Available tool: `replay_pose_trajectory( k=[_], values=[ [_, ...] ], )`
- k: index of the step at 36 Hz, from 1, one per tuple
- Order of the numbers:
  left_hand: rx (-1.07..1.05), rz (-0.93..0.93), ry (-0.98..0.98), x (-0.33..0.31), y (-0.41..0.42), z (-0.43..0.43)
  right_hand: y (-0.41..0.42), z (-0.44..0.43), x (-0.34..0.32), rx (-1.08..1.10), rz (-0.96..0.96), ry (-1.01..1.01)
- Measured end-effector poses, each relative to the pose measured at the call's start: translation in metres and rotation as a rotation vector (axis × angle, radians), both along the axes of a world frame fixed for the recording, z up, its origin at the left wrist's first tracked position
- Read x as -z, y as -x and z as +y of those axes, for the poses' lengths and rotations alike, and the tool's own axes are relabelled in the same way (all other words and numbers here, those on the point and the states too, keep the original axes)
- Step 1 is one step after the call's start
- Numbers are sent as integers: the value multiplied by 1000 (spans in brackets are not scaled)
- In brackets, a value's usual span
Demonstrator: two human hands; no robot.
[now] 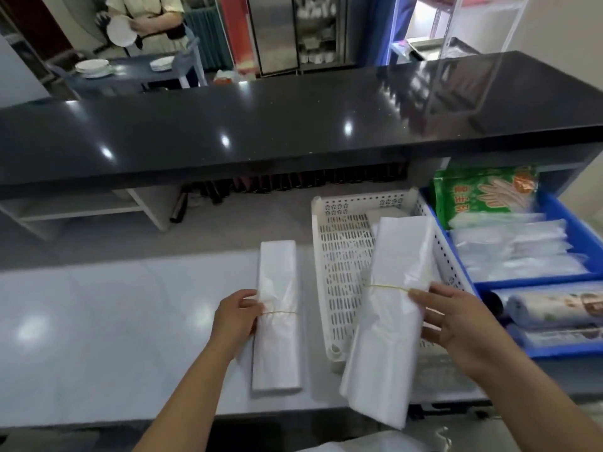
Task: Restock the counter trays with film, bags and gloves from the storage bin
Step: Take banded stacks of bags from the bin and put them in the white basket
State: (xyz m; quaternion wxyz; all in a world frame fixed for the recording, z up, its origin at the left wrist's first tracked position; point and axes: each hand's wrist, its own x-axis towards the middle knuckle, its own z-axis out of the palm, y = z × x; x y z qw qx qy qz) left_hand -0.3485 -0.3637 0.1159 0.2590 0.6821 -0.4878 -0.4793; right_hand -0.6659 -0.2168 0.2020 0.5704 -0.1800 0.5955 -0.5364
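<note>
1. The pale surface [114, 305] spreads left of the left grip [236, 316].
2. A banded bag bundle [277, 288] lies flat on it, touching that grip.
3. A perforated tray [339, 272] sits between both grips, with a blue bin [584, 236] beside the right grip [456, 324].

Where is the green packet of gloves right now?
In the head view, the green packet of gloves sits at the far end of the blue storage bin on the right, behind the clear bag packs and right of the white tray.

Head-worn, close, down onto worktop [130, 305]
</note>
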Motion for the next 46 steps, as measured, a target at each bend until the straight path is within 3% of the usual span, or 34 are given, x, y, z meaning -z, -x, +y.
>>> replay_pose_trajectory(
  k=[6,13,17,28,46],
  values=[
    [217,-262,75,-2,-11,26,13,-62,-4,-129,54,-99],
    [274,-177,18,-3,-14,40,6,-131,0,-341,250,-226],
    [323,-202,42,0,-21,40,-13,-134,29,-271,445,-347],
    [326,-206,79,7,-20,44,-33,-121,50,-267,804,-276],
    [322,-241,29,3,-6,35,-33,-124,51,-145,814,-228]
  ],
)
